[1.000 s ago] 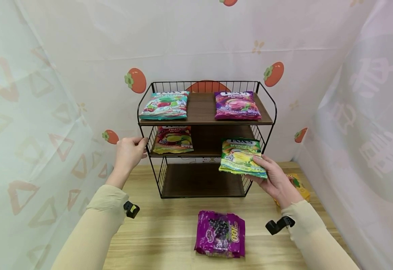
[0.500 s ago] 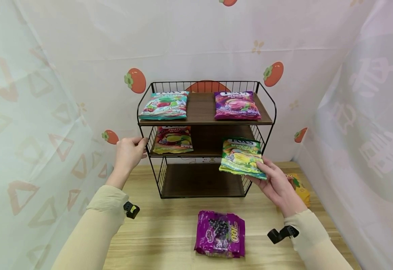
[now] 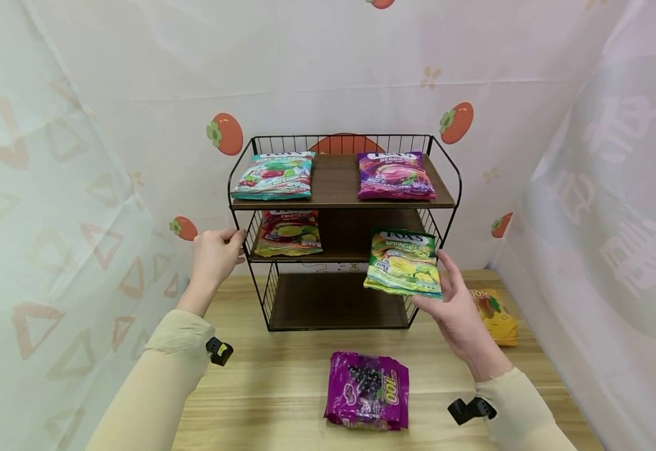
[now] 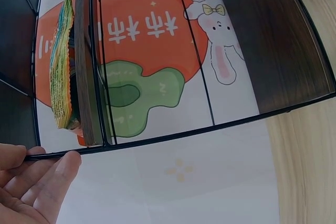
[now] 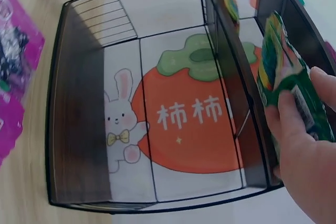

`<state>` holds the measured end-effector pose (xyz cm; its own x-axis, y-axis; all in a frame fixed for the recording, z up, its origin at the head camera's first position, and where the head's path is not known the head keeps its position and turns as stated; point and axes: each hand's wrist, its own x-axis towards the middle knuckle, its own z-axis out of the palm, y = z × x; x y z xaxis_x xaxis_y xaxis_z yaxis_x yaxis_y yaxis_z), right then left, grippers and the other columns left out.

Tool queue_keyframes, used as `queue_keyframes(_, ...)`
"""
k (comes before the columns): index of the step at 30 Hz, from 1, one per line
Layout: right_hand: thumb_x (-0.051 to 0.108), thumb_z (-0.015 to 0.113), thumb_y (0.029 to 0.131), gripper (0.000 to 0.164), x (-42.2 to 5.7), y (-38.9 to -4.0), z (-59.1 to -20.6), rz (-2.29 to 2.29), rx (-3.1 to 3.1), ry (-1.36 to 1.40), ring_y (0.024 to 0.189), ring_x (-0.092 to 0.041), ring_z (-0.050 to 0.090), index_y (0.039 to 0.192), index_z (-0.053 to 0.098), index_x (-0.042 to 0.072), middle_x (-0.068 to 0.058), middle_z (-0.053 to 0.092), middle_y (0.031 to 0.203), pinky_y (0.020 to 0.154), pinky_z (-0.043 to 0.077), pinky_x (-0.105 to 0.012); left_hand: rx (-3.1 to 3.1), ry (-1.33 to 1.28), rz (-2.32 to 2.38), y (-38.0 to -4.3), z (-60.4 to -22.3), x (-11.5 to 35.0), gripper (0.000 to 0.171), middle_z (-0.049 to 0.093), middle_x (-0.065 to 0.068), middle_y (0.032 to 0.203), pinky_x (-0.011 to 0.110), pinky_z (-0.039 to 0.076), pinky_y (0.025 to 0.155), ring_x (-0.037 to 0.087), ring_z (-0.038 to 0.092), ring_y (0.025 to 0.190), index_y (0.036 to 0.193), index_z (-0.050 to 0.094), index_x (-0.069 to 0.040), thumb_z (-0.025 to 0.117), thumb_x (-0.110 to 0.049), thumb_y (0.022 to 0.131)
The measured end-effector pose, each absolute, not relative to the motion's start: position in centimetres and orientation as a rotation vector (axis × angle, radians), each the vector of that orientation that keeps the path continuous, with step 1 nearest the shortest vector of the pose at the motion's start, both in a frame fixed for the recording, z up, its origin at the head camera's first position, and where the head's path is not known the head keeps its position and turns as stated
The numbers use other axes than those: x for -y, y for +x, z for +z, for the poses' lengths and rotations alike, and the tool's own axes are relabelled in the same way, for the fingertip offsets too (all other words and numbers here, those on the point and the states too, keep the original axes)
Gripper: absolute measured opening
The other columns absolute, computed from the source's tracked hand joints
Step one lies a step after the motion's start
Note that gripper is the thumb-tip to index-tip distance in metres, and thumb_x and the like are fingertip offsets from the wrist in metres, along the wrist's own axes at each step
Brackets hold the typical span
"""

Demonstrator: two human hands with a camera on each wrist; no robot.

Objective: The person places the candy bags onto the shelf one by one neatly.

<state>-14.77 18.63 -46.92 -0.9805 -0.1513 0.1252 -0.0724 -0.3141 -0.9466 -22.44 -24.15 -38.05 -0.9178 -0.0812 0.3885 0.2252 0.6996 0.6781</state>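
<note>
My right hand (image 3: 457, 313) holds the green and yellow Fox's Spring Tea candy bag (image 3: 404, 263) by its right side and lower corner, at the right end of the middle shelf. In the right wrist view, fingers lie on both sides of the bag (image 5: 296, 82), close over the shelf board. My left hand (image 3: 218, 254) pinches the black wire frame of the shelf rack (image 3: 339, 329) at its left side, level with the middle shelf. The left wrist view shows fingertips (image 4: 68, 163) against that black rod. A red fruit candy bag (image 3: 290, 235) lies at the left of this shelf.
The top shelf carries a turquoise candy bag (image 3: 277, 176) on the left and a purple berries bag (image 3: 395, 176) on the right. On the wooden table (image 3: 249, 401), a purple grape candy bag (image 3: 367, 391) lies in front and a yellow bag (image 3: 495, 316) at right. Printed sheets surround the table.
My right hand has slid its thumb off the bag's front and shifted right and slightly down to the bag's edge. The bag stays nearly in place. My left hand has not moved.
</note>
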Motion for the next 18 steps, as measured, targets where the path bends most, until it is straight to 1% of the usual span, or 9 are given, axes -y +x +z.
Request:
queue_keyframes(3, 0.000, 0.072, 0.094, 0.097, -18.1, -14.5, -47.1, -2.348, -2.130, -0.258, 0.156, -0.020, 0.019, 0.165, 0.013, 0.028, 0.002, 0.000, 0.173, 0.103, 0.045, -0.014, 2.515, -0.111, -1.074, -22.5, -38.1, 24.2, 0.031, 0.075, 0.027, 0.095, 0.026, 0.061, 0.059, 0.035, 0.076, 0.074, 0.110, 0.077, 0.006, 0.056, -0.017, 0.105)
queue_keyframes(5, 0.007, 0.073, 0.095, 0.086, -17.8, -14.4, -47.3, -2.239, -2.350, -0.227, 0.157, -0.021, 0.011, 0.163, 0.024, 0.024, 0.007, 0.005, 0.172, 0.101, 0.041, -0.007, 2.511, -0.111, -1.068, -22.5, -38.1, 24.2, 0.030, 0.075, 0.026, 0.094, 0.026, 0.061, 0.058, 0.035, 0.076, 0.073, 0.109, 0.077, 0.005, 0.057, -0.017, 0.105)
queue_keyframes(8, 0.012, 0.076, 0.094, 0.070, -17.4, -14.5, -47.8, -2.007, -2.777, -0.292, 0.153, -0.027, 0.028, 0.156, 0.043, 0.014, 0.004, 0.024, 0.169, 0.098, 0.040, -0.004, 2.505, -0.113, -1.061, -22.4, -38.0, 24.2, 0.030, 0.075, 0.026, 0.093, 0.025, 0.060, 0.058, 0.035, 0.076, 0.073, 0.109, 0.077, 0.005, 0.057, -0.016, 0.105)
queue_keyframes(10, 0.009, 0.079, 0.091, 0.065, -17.1, -14.6, -48.1, -1.807, -3.084, -0.409, 0.143, -0.032, 0.045, 0.149, 0.051, 0.008, -0.004, 0.037, 0.164, 0.096, 0.049, -0.014, 2.505, -0.112, -1.058, -22.4, -38.0, 24.2, 0.030, 0.075, 0.026, 0.093, 0.025, 0.060, 0.058, 0.036, 0.076, 0.073, 0.109, 0.077, 0.005, 0.057, -0.016, 0.105)
queue_keyframes(12, 0.004, 0.083, 0.085, 0.063, -16.8, -14.7, -48.4, -1.550, -3.384, -0.550, 0.129, -0.039, 0.058, 0.142, 0.057, 0.002, -0.016, 0.046, 0.156, 0.087, 0.059, -0.028, 2.508, -0.114, -1.060, -22.4, -38.0, 24.2, 0.030, 0.075, 0.026, 0.094, 0.025, 0.060, 0.058, 0.036, 0.076, 0.074, 0.110, 0.077, 0.005, 0.057, -0.016, 0.105)
queue_keyframes(13, 0.003, 0.085, 0.082, 0.063, -16.7, -14.7, -48.5, -1.424, -3.499, -0.610, 0.121, -0.041, 0.063, 0.139, 0.059, 0.000, -0.020, 0.050, 0.152, 0.080, 0.061, -0.033, 2.510, -0.115, -1.060, -22.3, -38.0, 24.2, 0.030, 0.075, 0.026, 0.095, 0.026, 0.061, 0.058, 0.036, 0.076, 0.074, 0.110, 0.077, 0.005, 0.056, -0.016, 0.105)
queue_keyframes(15, 0.003, 0.088, 0.077, 0.063, -16.6, -14.7, -48.5, -1.197, -3.662, -0.701, 0.106, -0.044, 0.069, 0.135, 0.063, -0.001, -0.024, 0.055, 0.145, 0.065, 0.061, -0.044, 2.514, -0.115, -1.056, -22.3, -38.0, 24.2, 0.030, 0.075, 0.026, 0.095, 0.027, 0.061, 0.059, 0.035, 0.076, 0.074, 0.111, 0.077, 0.005, 0.056, -0.016, 0.105)
queue_keyframes(17, 0.005, 0.090, 0.075, 0.061, -16.5, -14.7, -48.5, -0.994, -3.766, -0.756, 0.100, -0.045, 0.071, 0.131, 0.066, 0.001, -0.026, 0.059, 0.140, 0.058, 0.060, -0.047, 2.519, -0.115, -1.053, -22.3, -38.0, 24.2, 0.030, 0.075, 0.026, 0.097, 0.028, 0.061, 0.059, 0.035, 0.076, 0.074, 0.111, 0.077, 0.005, 0.056, -0.017, 0.105)
queue_keyframes(18, 0.006, 0.090, 0.075, 0.060, -16.5, -14.7, -48.5, -0.908, -3.799, -0.775, 0.101, -0.046, 0.071, 0.130, 0.068, 0.002, -0.026, 0.061, 0.138, 0.059, 0.060, -0.048, 2.520, -0.115, -1.052, -22.3, -38.0, 24.2, 0.030, 0.075, 0.026, 0.097, 0.028, 0.061, 0.059, 0.035, 0.076, 0.075, 0.111, 0.077, 0.005, 0.056, -0.017, 0.105)
